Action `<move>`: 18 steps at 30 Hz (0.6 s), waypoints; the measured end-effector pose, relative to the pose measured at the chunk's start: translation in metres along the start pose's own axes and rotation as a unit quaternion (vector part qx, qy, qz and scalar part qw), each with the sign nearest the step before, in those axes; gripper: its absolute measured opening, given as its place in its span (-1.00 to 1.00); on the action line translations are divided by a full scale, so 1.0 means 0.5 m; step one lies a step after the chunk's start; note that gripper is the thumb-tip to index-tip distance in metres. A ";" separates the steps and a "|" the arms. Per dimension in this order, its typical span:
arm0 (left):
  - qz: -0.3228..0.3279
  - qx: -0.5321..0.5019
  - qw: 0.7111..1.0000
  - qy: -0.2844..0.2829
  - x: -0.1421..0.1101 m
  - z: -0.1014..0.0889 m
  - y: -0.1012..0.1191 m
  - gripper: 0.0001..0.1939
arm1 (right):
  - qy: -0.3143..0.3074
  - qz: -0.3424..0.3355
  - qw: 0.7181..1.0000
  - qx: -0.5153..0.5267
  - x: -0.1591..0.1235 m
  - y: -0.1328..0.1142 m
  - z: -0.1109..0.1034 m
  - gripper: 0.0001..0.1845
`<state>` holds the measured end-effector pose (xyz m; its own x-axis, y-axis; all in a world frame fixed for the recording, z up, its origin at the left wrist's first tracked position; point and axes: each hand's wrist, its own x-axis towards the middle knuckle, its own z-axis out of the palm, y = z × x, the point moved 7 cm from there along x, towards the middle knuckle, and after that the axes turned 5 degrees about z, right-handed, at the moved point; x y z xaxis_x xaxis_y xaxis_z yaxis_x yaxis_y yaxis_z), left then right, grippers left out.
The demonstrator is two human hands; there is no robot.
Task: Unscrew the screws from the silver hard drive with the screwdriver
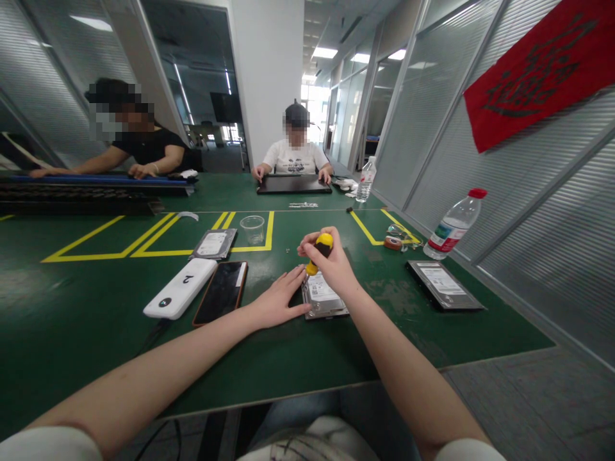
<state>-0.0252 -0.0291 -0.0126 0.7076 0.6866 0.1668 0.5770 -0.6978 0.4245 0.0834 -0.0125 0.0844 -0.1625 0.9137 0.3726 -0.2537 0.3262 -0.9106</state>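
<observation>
A hard drive [323, 296] with a white label lies on the green table in front of me. My left hand [283, 298] rests flat beside it, fingers stretched out, with the thumb and fingertips at its left edge. Wrapped around a yellow and black screwdriver [321, 251], my right hand [335, 259] is over the drive's far part. The handle tilts slightly, and its tip is hidden near the drive's upper left corner. A second hard drive [214, 244] is farther left, and a third hard drive [444, 285] lies to the right.
Left of my hands are a white power bank [180, 291] and a phone [221, 294]. Beyond stands a clear plastic cup [253, 230]. A water bottle [454, 227] and a tape roll [393, 243] are on the right. Two people sit across the green table [230, 365], one holding a black panel [294, 184].
</observation>
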 end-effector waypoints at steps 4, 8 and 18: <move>-0.005 -0.002 1.000 0.001 0.000 0.000 -0.001 -0.15 | -0.007 0.008 1.000 0.003 0.000 0.002 0.003 -0.62; -0.006 -0.006 1.000 0.002 -0.001 0.000 -0.002 -0.14 | -0.009 -0.015 0.999 0.038 0.004 -0.001 0.003 -0.77; -0.036 -0.078 0.996 -0.018 0.002 -0.013 -0.011 -0.17 | 0.183 -0.013 0.982 0.039 0.001 -0.014 -0.069 -0.79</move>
<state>-0.0304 -0.0230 -0.0088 0.6822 0.7242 0.1002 0.5589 -0.6050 0.5671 0.1179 -0.0061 0.0851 0.1958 0.9359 0.2929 -0.3283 0.3440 -0.8797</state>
